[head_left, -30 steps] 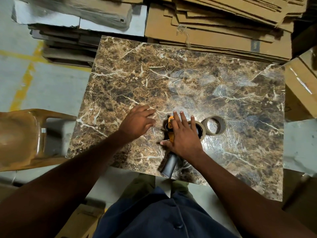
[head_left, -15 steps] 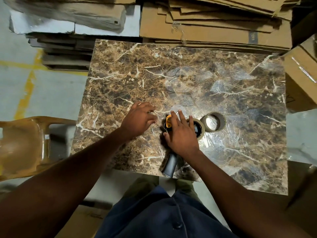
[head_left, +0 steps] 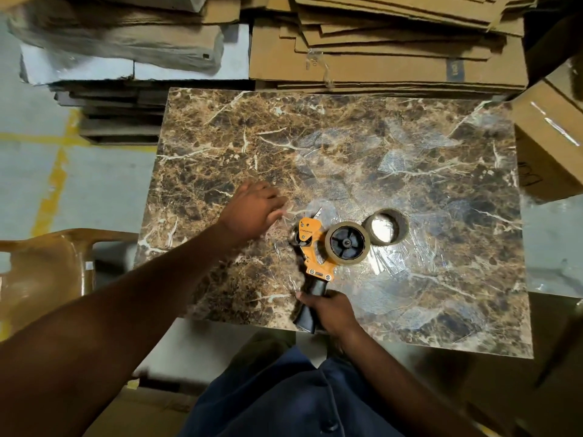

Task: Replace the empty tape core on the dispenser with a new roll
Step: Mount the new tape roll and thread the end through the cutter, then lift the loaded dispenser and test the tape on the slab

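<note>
An orange tape dispenser [head_left: 310, 247] lies flat on the marbled table [head_left: 347, 152], near its front edge. A brown tape roll [head_left: 347, 243] sits on the dispenser's black hub. Just right of it, a thin empty cardboard core [head_left: 387, 226] rests on the table. My right hand [head_left: 328, 310] is shut on the dispenser's black handle. My left hand [head_left: 254, 209] hovers left of the dispenser's front end, blurred, fingers curled close together; whether it holds a strand of tape cannot be told.
Flattened cardboard stacks [head_left: 394, 48] lie beyond the table's far edge. A cardboard box [head_left: 549, 137] stands at the right. A tan plastic chair [head_left: 47, 266] is at the left, beside a grey floor with yellow lines.
My right hand left the top of the roll and slid back to grip the handle, uncovering roll and hub. My left hand shifted slightly away from the dispenser.
</note>
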